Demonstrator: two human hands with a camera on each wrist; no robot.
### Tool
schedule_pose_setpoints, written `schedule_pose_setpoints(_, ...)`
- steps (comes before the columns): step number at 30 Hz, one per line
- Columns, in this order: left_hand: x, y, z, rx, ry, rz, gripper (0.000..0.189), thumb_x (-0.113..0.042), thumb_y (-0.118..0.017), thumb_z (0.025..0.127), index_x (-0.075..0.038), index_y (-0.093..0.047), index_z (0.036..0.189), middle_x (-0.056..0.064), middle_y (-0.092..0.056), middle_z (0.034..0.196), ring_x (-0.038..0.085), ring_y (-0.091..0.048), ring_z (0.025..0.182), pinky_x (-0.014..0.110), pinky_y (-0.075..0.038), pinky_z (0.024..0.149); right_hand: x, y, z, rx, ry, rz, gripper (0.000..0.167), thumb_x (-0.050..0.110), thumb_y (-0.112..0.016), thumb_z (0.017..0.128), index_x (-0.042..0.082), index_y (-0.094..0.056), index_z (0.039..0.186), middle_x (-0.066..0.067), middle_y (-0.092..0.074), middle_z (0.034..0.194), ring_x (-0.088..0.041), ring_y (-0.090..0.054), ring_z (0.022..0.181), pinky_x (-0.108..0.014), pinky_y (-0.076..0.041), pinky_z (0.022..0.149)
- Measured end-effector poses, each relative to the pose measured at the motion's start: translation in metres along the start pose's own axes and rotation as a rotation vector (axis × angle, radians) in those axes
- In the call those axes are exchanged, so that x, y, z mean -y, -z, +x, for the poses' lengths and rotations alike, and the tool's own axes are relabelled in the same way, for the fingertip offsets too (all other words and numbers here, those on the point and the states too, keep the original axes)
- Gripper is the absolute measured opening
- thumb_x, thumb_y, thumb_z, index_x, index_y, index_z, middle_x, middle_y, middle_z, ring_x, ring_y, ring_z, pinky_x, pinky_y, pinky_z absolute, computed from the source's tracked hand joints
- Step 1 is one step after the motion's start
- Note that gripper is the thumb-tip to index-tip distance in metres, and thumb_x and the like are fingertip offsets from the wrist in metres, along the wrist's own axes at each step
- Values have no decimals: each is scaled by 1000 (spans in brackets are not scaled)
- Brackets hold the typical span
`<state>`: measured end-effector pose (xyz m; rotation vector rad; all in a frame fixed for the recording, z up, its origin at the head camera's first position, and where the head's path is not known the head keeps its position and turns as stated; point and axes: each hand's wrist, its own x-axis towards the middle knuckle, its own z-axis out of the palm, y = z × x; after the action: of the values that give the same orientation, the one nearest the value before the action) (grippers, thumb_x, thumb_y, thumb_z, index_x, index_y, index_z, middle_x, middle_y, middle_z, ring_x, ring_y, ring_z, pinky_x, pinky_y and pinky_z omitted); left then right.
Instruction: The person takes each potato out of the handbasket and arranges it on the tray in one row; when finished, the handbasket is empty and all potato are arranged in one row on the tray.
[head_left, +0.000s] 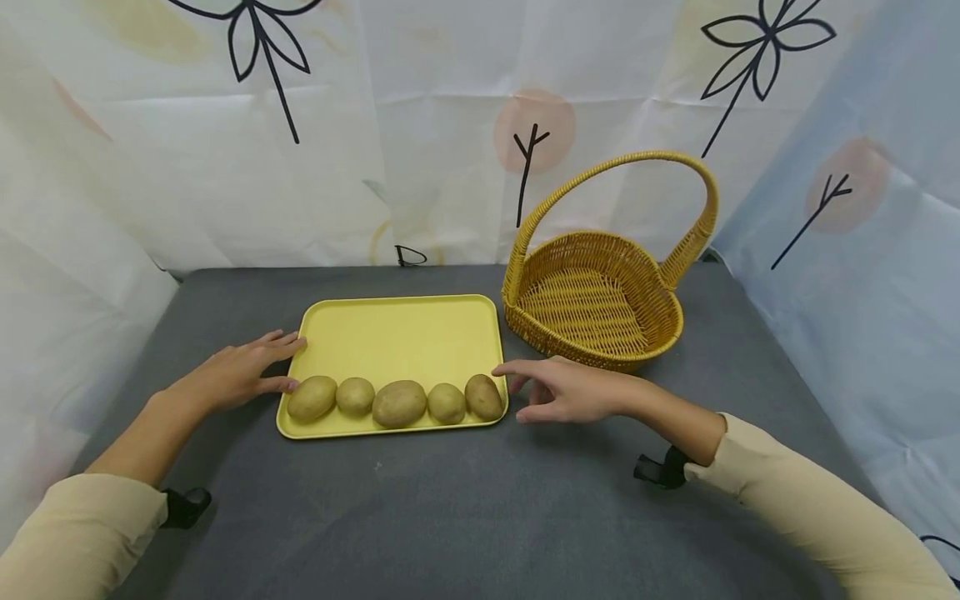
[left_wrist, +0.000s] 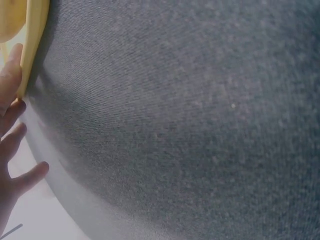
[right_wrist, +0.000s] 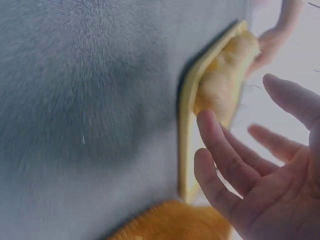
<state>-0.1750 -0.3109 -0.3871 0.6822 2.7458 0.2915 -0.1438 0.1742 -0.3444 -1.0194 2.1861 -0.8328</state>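
A yellow tray (head_left: 397, 337) lies on the dark grey cloth, with several potatoes (head_left: 399, 405) in a row along its near edge. My left hand (head_left: 236, 372) rests at the tray's left edge, fingers spread and thumb close to the leftmost potato (head_left: 312, 398). At the opposite end, my right hand (head_left: 573, 390) reaches to the tray's right rim, its index finger pointing at the rightmost potato (head_left: 483, 397). In the right wrist view, that hand's fingers (right_wrist: 230, 155) are loosely bent with nothing between them.
A wicker basket (head_left: 585, 304) with a tall arched handle stands behind the right hand, close to the tray's right side. Patterned white curtains (head_left: 435, 125) hang behind the table and at both sides. Black straps (head_left: 663, 468) sit at both wrists.
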Motion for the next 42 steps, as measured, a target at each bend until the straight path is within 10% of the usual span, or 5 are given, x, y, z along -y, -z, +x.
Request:
schedule_pose_setpoints(13,0,-1,-9,-16,20,4,80,-52,-62,95,1,-40,151,28,-34,154,50,-32,140,75,-29,98,-13,64,-91,-158,-113,-8,42,24,-60,102,10,-54,142,-6,-62,132,-27,-59,121,-35,-52,94)
schedule_pose_setpoints(24,-6,1,-10,-33,-18,54,71,-43,-66,95,1,-46,147,25,-36,155,49,-38,137,68,-38,96,-57,117,-172,-427,-323,9,40,15,-48,107,3,-46,145,10,-67,120,-3,-63,107,-18,-50,84)
schedule_pose_setpoints(28,-6,3,-9,-27,-15,62,71,-44,-65,95,2,-48,146,26,-38,153,51,-41,133,68,-38,95,-71,124,-176,-579,-445,-19,48,25,-48,107,5,-38,150,5,-63,129,-3,-58,111,-28,-49,93)
schedule_pose_setpoints(33,-7,5,-5,-21,10,50,69,-44,-62,97,2,-48,146,25,-37,154,50,-35,138,70,-36,96,-85,127,-165,-728,-524,-72,69,40,-46,106,3,-20,158,-33,-31,153,-46,-35,138,-72,-29,101)
schedule_pose_setpoints(42,-5,4,1,-30,33,54,70,-44,-61,98,3,-46,146,28,-36,153,51,-33,138,71,-34,97,-125,110,-145,-819,-522,-394,77,45,-44,105,11,-5,162,-28,1,163,-53,-6,146,-76,-8,107)
